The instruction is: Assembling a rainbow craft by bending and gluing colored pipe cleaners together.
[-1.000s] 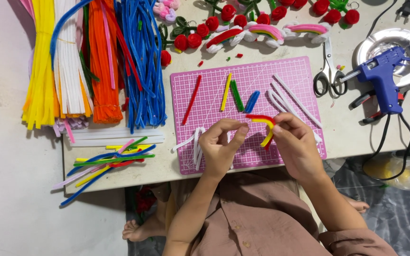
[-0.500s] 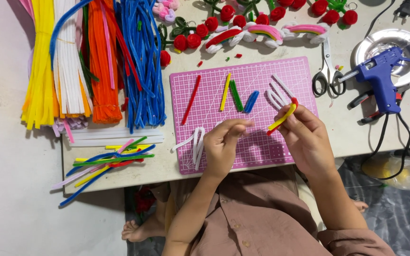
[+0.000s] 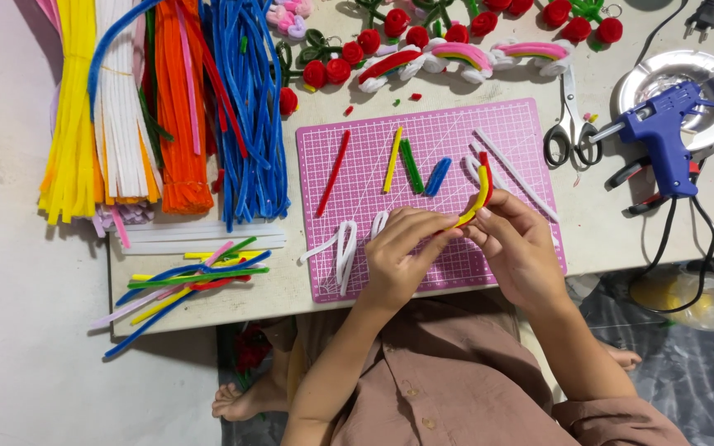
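Since half a second ago, both hands have been drawn closer together above the pink cutting mat (image 3: 506, 132). By the right hand (image 3: 516, 248) and left hand (image 3: 402, 252), pinched shut, a curved red-and-yellow pipe-cleaner strip (image 3: 478, 196) is held.

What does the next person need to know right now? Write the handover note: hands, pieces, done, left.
Left hand: fingertips pinch the lower end of the curved red-and-yellow strip.
Right hand: grips the same strip further up, over the pink cutting mat.
On the mat: red piece, yellow piece, green piece, blue piece, white pieces.
Done: red and yellow joined, bent into an arc.
Left: green and blue lie loose; finished rainbows above the mat show more bands.
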